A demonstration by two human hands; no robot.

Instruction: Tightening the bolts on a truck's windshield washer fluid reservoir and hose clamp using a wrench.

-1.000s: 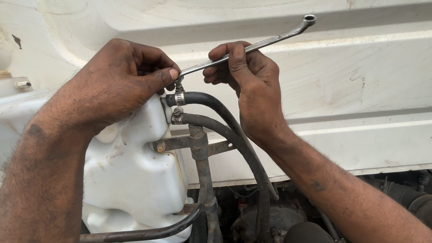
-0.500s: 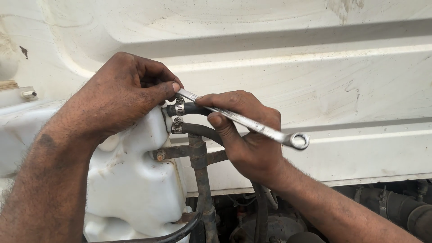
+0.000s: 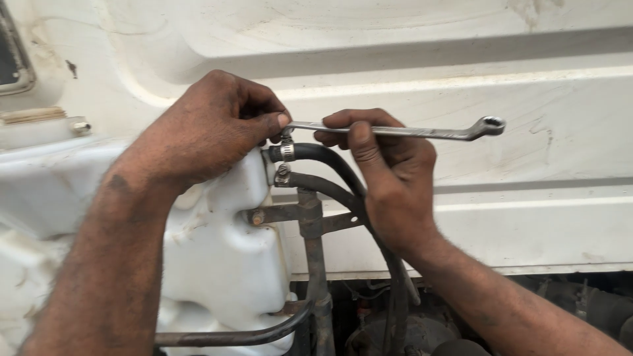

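polished steel shows first in the head view: a long slim wrench (image 3: 395,131) lies nearly level, its ring end out at the right, free in the air and well apart from the fingers, its other end at the upper hose clamp (image 3: 287,149). the right hand (image 3: 386,178) grips the shaft near its middle, the thumb pressed on the front of it and the fingers curled closed behind it, which i judge gives a long lever with good control of the turning. the left hand (image 3: 211,128) comes from the other side; its thumb and fingertips are pinched closed just above the clamp, touching the working end of the wrench, it seems to keep the tool seated on the small screw, but the exact contact is hidden under the fingers. directly below the left fingertips a black rubber hose (image 3: 323,155) with a dull, smooth skin leaves the clamp and bends down behind the right hand. a second hose clamp (image 3: 282,175) sits just under the first one, on a lower hose of the same kind. both hoses go into a white plastic tank (image 3: 224,264), rounded and a little shiny, below the left hand. a rusty metal bracket (image 3: 308,214) with rough brown surface stands under the clamps. behind all fingers is a white painted panel (image 3: 527,86), dusty and scratched, with long horizontal ribs.
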